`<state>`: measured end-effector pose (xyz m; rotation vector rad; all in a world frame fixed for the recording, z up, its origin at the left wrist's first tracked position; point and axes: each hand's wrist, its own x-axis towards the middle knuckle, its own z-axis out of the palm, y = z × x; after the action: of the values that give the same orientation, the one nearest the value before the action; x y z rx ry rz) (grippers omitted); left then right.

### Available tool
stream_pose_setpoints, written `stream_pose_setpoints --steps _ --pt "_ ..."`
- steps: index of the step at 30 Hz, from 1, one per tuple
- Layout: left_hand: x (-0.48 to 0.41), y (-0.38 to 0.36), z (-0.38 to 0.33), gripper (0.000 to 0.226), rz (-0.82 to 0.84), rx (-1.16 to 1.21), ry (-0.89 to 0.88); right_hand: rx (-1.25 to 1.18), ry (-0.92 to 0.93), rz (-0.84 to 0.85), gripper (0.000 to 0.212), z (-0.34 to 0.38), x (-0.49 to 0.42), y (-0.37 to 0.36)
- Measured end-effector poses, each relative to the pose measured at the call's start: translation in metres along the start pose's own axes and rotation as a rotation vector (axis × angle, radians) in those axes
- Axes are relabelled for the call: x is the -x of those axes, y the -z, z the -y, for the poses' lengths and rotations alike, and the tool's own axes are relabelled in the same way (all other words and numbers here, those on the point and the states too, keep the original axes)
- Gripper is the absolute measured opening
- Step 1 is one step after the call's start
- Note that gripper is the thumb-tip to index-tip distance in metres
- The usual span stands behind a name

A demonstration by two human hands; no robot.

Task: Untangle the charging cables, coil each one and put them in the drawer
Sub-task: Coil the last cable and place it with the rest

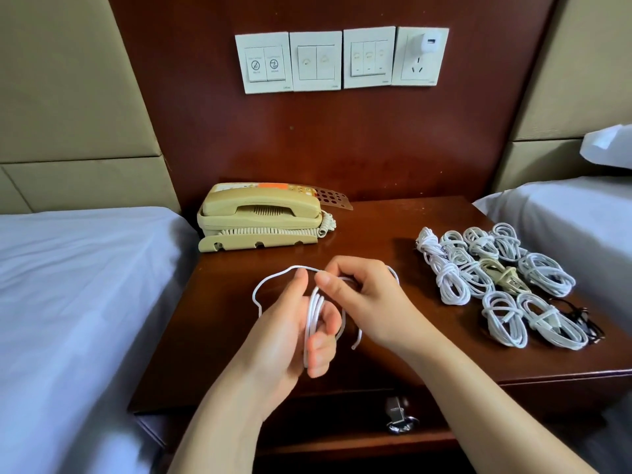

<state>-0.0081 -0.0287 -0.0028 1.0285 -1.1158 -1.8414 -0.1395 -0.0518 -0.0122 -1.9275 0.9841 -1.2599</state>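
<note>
A white charging cable (313, 313) is partly looped in my left hand (290, 333), which grips the loops over the middle of the wooden nightstand (393, 234). A loose arc of it sweeps out to the left and one end hangs down at the right. My right hand (362, 295) pinches the cable just above the loops, its fingers curled around the strand. Several coiled white cables (478, 268) lie in a cluster on the right side of the nightstand. The drawer (342, 425) below the top is shut, with a metal handle (400, 419).
A beige corded telephone (263, 217) stands at the back left of the nightstand. A thin black cable (581, 319) lies by the coils at the right edge. Beds with white sheets flank both sides. Wall switches and a socket with a white charger (429, 44) are above.
</note>
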Motion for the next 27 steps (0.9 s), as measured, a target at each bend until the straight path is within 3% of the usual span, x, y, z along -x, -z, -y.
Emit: stream_pose_setpoints --steps 8,16,21,27 --pt "0.015 0.008 -0.008 0.054 0.004 0.182 -0.101 0.113 -0.102 0.172 0.038 -0.023 -0.001 -0.008" --pt "0.004 0.029 -0.028 0.051 -0.275 0.493 -0.243 0.469 -0.089 0.469 0.025 0.002 0.008 -0.021" --pt "-0.007 0.035 -0.018 0.047 -0.473 0.213 -0.352 0.477 -0.026 0.456 0.02 0.023 0.012 -0.021" --pt "-0.008 0.033 -0.004 0.047 -0.578 -0.427 -0.353 0.32 0.029 0.255 0.018 0.026 0.01 -0.017"
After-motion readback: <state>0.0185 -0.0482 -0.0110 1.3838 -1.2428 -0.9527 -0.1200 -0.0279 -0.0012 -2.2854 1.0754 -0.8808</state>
